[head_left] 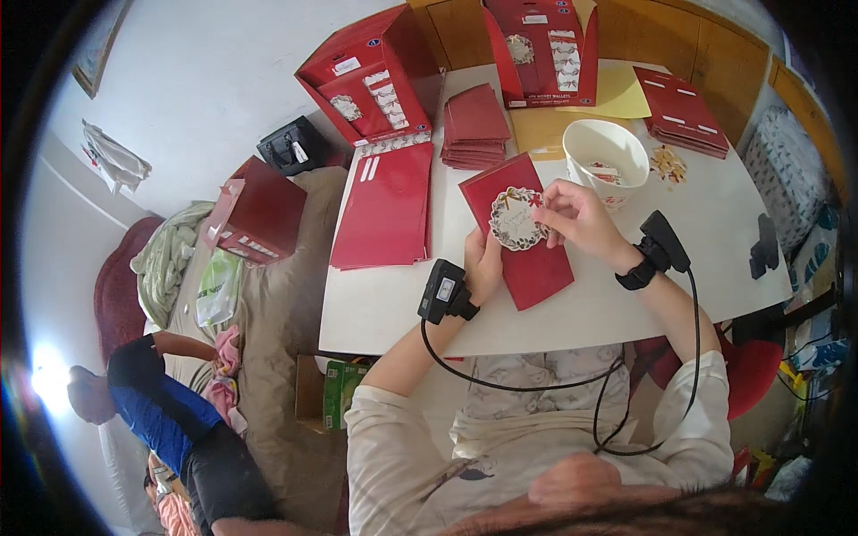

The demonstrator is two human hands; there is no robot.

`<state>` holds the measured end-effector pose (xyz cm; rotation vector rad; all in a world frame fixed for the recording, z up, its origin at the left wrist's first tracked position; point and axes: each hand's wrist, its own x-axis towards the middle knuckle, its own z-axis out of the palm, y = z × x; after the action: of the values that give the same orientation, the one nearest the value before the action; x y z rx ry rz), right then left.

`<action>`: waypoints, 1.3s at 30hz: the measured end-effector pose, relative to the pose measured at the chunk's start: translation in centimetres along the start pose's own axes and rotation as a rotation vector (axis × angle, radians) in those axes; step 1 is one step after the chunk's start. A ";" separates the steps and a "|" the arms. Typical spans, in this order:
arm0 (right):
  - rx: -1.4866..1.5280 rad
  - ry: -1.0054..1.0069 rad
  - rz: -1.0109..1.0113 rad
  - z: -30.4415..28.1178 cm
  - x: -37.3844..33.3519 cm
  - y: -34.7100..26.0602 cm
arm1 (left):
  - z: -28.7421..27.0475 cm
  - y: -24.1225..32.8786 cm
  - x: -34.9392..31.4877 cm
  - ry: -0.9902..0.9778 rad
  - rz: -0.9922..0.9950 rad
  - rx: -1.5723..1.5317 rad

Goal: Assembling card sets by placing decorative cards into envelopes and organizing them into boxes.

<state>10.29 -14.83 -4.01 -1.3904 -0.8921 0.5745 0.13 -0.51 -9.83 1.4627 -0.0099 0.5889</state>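
Observation:
A red money wallet point(539, 277) lies tilted on the white table in front of me. On its upper half sits a round white wreath-shaped tag point(513, 223) with leaf decorations round its rim. My left hand point(483, 265) grips the wallet's left edge, its fingers partly hidden underneath. At the tag's right side my right hand point(581, 219) is closed in a pinch, beside a small red decoration point(537, 202). Whatever the pinch holds, if anything, is hidden by the fingers.
A white tub point(608, 147) with small pieces inside stands beyond my right hand. Stacks of red wallets point(384, 210), point(474, 129) and display boxes point(371, 76) fill the table's far side. Small loose pieces point(668, 164) lie right of the tub. Another person point(170, 402) is at the left.

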 end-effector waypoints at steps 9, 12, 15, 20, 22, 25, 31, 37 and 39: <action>-0.051 0.092 -0.022 0.5 -0.2 0.1 | -0.2 0.3 0.1 -0.038 -0.020 -0.053; -0.065 0.106 -0.033 0.8 -0.4 -0.3 | -0.2 0.5 0.0 -0.055 -0.014 -0.089; -0.060 0.138 -0.088 1.3 -0.4 0.1 | 0.0 0.3 0.0 -0.057 0.009 -0.157; -0.144 0.190 -0.176 1.6 -0.5 0.0 | -0.4 -0.1 -0.1 -0.019 -0.014 -0.159; -0.212 0.189 -0.180 1.7 -0.5 -0.2 | 0.1 0.9 0.0 -0.013 0.003 -0.145; -0.291 0.180 -0.157 1.7 -0.7 -0.5 | 1.5 2.7 0.1 0.061 -0.048 -0.007; -0.737 0.377 -0.350 1.0 -1.0 -0.6 | 1.4 2.7 0.6 0.083 -0.061 -0.043; -0.529 0.011 -0.186 0.8 -1.4 -0.1 | 0.5 3.3 0.6 0.036 -0.102 -0.054; -0.530 0.043 -0.270 0.8 -1.5 0.7 | 0.5 3.6 0.6 0.032 -0.108 -0.040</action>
<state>8.85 -15.48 -5.06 -1.7059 -1.2292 0.0981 -0.53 -0.77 -6.25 1.4059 0.0816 0.5214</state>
